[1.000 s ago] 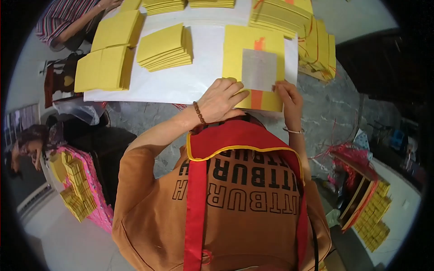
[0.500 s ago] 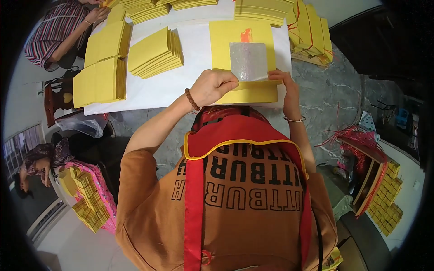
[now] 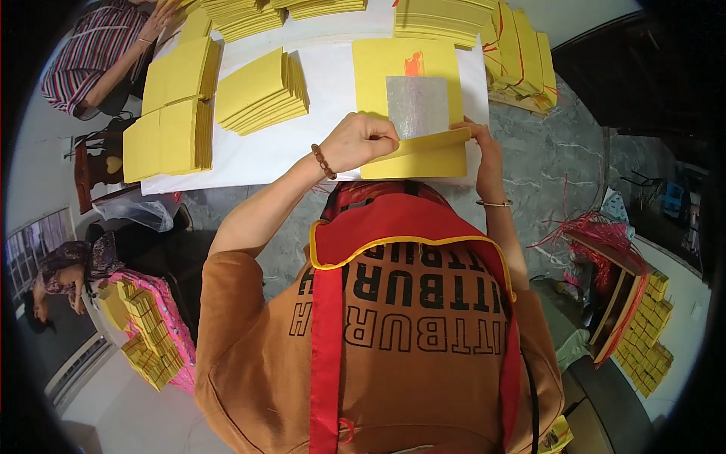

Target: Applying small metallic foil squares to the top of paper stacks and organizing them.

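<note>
A yellow paper sheet (image 3: 408,64) with a silver foil square (image 3: 417,106) and an orange mark lies on the white table cover (image 3: 333,83). Its near edge (image 3: 423,144) is lifted and folded up toward the foil. My left hand (image 3: 357,142) pinches the left part of that folded edge. My right hand (image 3: 478,144) holds its right end with the fingertips. A bead bracelet is on my left wrist, a thin bangle on my right.
Stacks of yellow sheets (image 3: 261,91) lie left, with more (image 3: 170,113) beside them and along the far edge (image 3: 446,19). A person in a striped shirt (image 3: 94,53) works at the far left. Another person (image 3: 64,276) sits by a pink basket (image 3: 151,325). Red strings (image 3: 597,231) lie right.
The sheet's near edge has come up off the table and is folding toward the foil. Both hands have closed onto that edge.
</note>
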Demonstrator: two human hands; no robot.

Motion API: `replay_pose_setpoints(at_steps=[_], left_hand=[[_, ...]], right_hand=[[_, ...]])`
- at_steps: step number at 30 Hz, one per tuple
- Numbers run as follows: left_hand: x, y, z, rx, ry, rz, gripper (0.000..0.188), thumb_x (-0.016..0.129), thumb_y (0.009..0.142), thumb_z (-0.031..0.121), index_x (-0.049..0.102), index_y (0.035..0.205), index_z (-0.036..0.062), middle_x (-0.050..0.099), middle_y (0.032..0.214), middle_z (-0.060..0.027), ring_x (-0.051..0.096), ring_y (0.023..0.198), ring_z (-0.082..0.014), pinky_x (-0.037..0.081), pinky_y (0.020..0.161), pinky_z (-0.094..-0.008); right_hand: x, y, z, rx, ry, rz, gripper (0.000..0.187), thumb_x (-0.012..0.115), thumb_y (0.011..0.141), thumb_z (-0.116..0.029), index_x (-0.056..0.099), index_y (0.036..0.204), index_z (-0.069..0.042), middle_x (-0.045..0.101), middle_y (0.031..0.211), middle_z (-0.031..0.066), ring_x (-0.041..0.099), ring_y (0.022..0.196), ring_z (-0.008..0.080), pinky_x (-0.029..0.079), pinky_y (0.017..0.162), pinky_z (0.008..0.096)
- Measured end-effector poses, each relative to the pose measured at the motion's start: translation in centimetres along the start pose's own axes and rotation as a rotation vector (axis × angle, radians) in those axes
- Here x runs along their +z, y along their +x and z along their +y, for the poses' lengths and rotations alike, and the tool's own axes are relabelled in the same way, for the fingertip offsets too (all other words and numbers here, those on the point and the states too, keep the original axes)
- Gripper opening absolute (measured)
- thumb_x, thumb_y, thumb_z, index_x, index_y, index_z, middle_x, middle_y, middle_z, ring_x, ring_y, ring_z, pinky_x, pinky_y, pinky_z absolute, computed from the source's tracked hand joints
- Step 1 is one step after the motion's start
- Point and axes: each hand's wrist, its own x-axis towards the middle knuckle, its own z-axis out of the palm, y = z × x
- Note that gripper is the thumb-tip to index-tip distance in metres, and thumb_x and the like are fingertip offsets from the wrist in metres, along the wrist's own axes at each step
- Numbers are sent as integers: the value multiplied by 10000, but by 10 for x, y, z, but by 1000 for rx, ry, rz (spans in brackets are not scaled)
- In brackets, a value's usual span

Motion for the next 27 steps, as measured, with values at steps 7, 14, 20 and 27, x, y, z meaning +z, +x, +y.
replay_pose_setpoints(at_steps=[7, 14, 20, 27], left_hand=[[-2, 5, -5, 13, -40, -32, 117, 582, 751, 110, 627, 724, 5, 540, 587, -12, 461, 549, -58, 380, 511, -239], [-5, 2, -5, -14, -56, -61, 135, 606, 759, 140, 636, 797, 13, 565, 639, -44, 490, 605, -81, 408, 565, -246], [-19, -14, -3, 587, 640, 71, 424, 665, 745, 168, 560, 1142, 62, 554, 1092, -120, 485, 1063, -277, 396, 888, -343], [-11, -20, -15, 656, 1025, 351, 412, 540, 739, 87, 566, 1150, 89, 544, 1155, -107, 508, 1070, -283, 442, 862, -370]], right_hand=[[-2, 3, 6, 35, 120, 4, 388, 328, 938, -259, 618, 918, -1, 629, 1021, 107, 458, 1170, 296, 300, 1011, 363], [-1, -1, 0, -17, -6, -53, 133, 597, 824, -86, 610, 926, -2, 591, 1068, 71, 521, 1080, 196, 392, 911, 289], [1, 0, 15, 210, 268, -41, 129, 635, 798, -71, 599, 907, -11, 589, 1001, 42, 526, 922, 110, 409, 836, 239], [-1, 4, -8, -294, -228, 30, 149, 644, 782, -76, 620, 928, -86, 595, 1062, 58, 530, 1072, 211, 386, 907, 357]])
